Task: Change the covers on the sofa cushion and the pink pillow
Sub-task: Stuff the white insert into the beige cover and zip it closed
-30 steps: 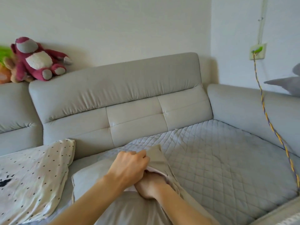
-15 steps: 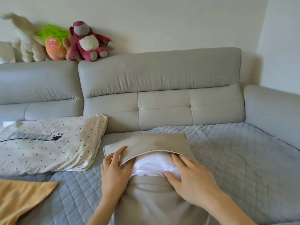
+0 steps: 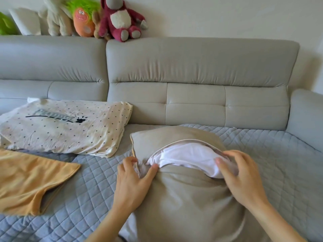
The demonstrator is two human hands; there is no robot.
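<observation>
A beige cushion cover point(image 3: 185, 203) lies in front of me on the sofa seat, its zip opening gaping at the far end. The white inner cushion point(image 3: 188, 156) shows through the gap. My left hand point(image 3: 132, 180) rests on the cover's left corner, thumb at the opening's edge, fingers spread over the side seam. My right hand point(image 3: 241, 173) holds the right end of the opening, fingertips curled over the cover's edge and the white insert. A polka-dot white pillow point(image 3: 66, 126) lies to the left. An orange-yellow cover point(image 3: 29, 180) lies flat at the near left.
The grey sofa backrest point(image 3: 192, 70) runs behind, with an armrest point(image 3: 305, 116) at right. Several plush toys point(image 3: 120, 18) sit along the top of the backrest. A grey quilted mat point(image 3: 272, 163) covers the seat.
The view has swung left and closer. Both hands moved apart to the two ends of the opening, and more of the white insert shows.
</observation>
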